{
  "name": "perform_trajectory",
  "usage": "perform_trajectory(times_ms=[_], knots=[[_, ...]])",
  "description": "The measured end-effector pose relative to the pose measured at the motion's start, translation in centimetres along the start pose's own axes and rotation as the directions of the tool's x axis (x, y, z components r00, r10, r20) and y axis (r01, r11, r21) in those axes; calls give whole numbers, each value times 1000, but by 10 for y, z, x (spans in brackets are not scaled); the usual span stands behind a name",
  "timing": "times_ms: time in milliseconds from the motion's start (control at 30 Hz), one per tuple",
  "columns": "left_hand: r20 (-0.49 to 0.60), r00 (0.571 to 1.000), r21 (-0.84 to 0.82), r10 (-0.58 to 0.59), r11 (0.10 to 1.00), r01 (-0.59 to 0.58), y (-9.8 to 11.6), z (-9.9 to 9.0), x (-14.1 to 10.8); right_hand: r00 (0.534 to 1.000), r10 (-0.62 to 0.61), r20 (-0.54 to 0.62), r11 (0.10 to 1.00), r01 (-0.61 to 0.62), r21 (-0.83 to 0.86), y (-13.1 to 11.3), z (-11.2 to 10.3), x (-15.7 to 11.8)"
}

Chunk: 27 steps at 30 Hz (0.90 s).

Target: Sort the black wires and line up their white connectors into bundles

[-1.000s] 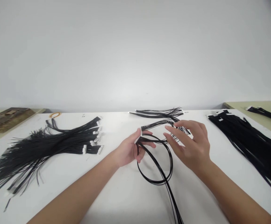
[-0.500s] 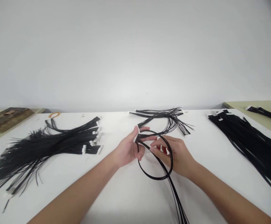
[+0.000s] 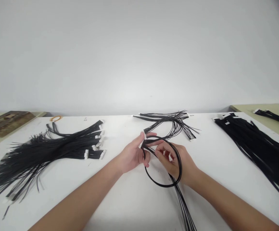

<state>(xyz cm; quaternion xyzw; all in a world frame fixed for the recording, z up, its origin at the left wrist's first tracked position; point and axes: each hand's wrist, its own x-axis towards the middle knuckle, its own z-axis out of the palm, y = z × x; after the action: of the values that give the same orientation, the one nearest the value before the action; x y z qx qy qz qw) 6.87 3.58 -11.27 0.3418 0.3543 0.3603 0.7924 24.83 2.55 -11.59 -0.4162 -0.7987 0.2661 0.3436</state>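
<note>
My left hand (image 3: 131, 155) is closed on the white connector end (image 3: 142, 144) of a black wire harness (image 3: 183, 200), thumb on top. A round loop of black cable (image 3: 163, 185) hangs from that end and circles in front of my right hand (image 3: 184, 162). The right fingers are curled in a pinch on the harness wires just right of the connector; the exact grip is partly hidden. Loose wires fan down toward the near table edge. Just behind my hands lie more black wire harnesses (image 3: 169, 119), with thin splayed ends.
A big pile of black harnesses with white connectors (image 3: 57, 146) covers the table's left side. Another thick bundle (image 3: 257, 147) lies at the right. An orange ring (image 3: 55, 118) and a worn wooden block (image 3: 8, 123) are at the back left. A pale wall (image 3: 139, 57) rises behind.
Both hands and the connector have shifted slightly right. My right fingers have curled tighter at the wires, and the loop has moved a little right with them.
</note>
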Motion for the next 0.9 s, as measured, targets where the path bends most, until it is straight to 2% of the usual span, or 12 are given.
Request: perform_trajectory(times_ms=[100, 167, 200, 267, 300, 367, 467, 567, 633, 733, 800, 900], knots=[[-16, 1000, 6, 15, 1000, -15, -1, 0, 1, 996, 87, 4, 994, -87, 61, -1, 2, 0], [-21, 999, -3, 25, 1000, -25, -1, 0, 1, 987, 153, 52, 964, -161, 213, -3, 0, 2], [-24, 999, -9, 26, 1000, -26, -2, -1, 1, 975, 193, 107, 919, -218, 328, -4, -2, 3], [-28, 999, -18, 30, 999, -31, -2, -1, 2, 926, 265, 271, 745, -375, 551, -5, -10, 5], [-28, 999, -24, 37, 999, -38, -2, -1, 2, 880, 293, 373, 626, -471, 621, -5, -15, 7], [-20, 998, -42, 58, 997, -59, -3, -2, 3, 823, 327, 464, 423, -566, 708, -5, -27, 9], [-2, 997, -53, 74, 996, -74, -2, -3, 3, 807, 403, 432, 201, -539, 818, -3, -45, 12], [4, 999, -50, 54, 997, -54, -1, -3, 3, 837, 442, 323, 77, -394, 916, -1, -59, 13], [1, 999, -49, 46, 998, -46, -1, -3, 3, 859, 468, 205, 57, -262, 963, 0, -66, 13], [-14, 999, -47, 45, 998, -45, -1, -4, 4, 870, 490, 51, 102, -116, 988, 1, -72, 13], [-21, 999, -49, 42, 998, -43, -1, -4, 4, 861, 508, -29, 169, -67, 983, 2, -72, 13], [-25, 999, -56, 41, 998, -42, -2, -5, 4, 820, 556, -138, 282, -29, 959, 4, -68, 17]])
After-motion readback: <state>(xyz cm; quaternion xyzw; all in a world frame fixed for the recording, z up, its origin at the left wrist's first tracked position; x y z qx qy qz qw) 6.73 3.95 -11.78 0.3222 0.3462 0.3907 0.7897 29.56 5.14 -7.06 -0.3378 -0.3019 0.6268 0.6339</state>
